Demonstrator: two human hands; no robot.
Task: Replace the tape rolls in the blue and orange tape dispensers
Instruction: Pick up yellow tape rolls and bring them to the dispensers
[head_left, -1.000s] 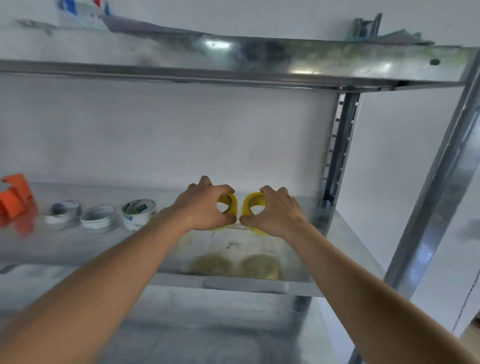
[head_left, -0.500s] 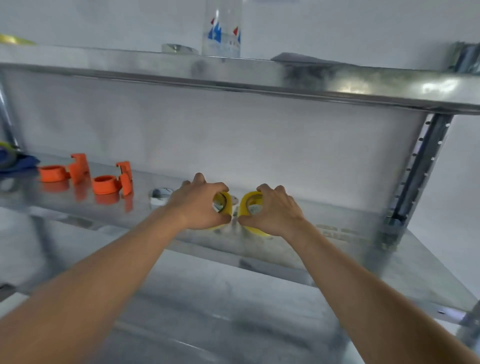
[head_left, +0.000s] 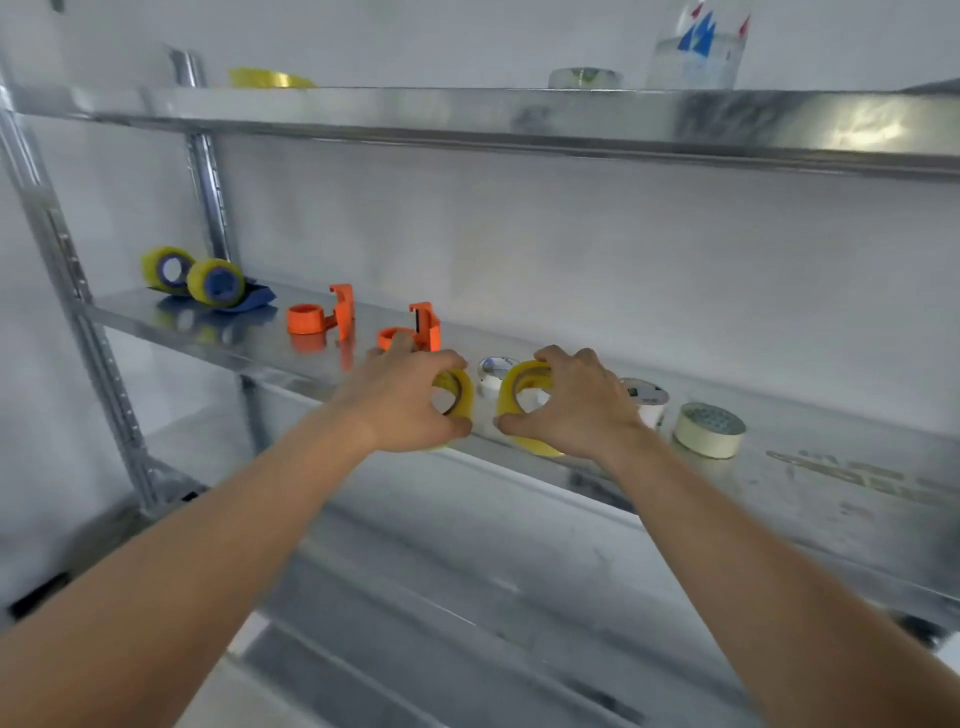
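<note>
My left hand (head_left: 402, 400) is shut on a yellow tape roll (head_left: 460, 399), held upright above the front of the middle metal shelf (head_left: 218, 343). My right hand (head_left: 576, 408) grips a second yellow tape roll (head_left: 522, 387) right beside it. Two orange tape dispensers (head_left: 319, 317) (head_left: 418, 327) stand empty on the shelf just behind and left of my left hand. At the far left end, two blue dispensers loaded with yellow tape (head_left: 169, 270) (head_left: 215, 283) lie side by side.
Behind my hands lie white rolls (head_left: 496, 371) (head_left: 647, 400) and a cream masking tape roll (head_left: 709, 428). The upper shelf (head_left: 467, 111) holds a yellow roll (head_left: 270, 79), a clear roll (head_left: 584, 78) and a bottle (head_left: 696, 47). Shelf uprights (head_left: 78, 306) stand at left.
The view has swung left; the orange and blue dispensers have come into sight. Both hands carried the yellow rolls leftward along the shelf, past the white rolls, toward the orange dispensers.
</note>
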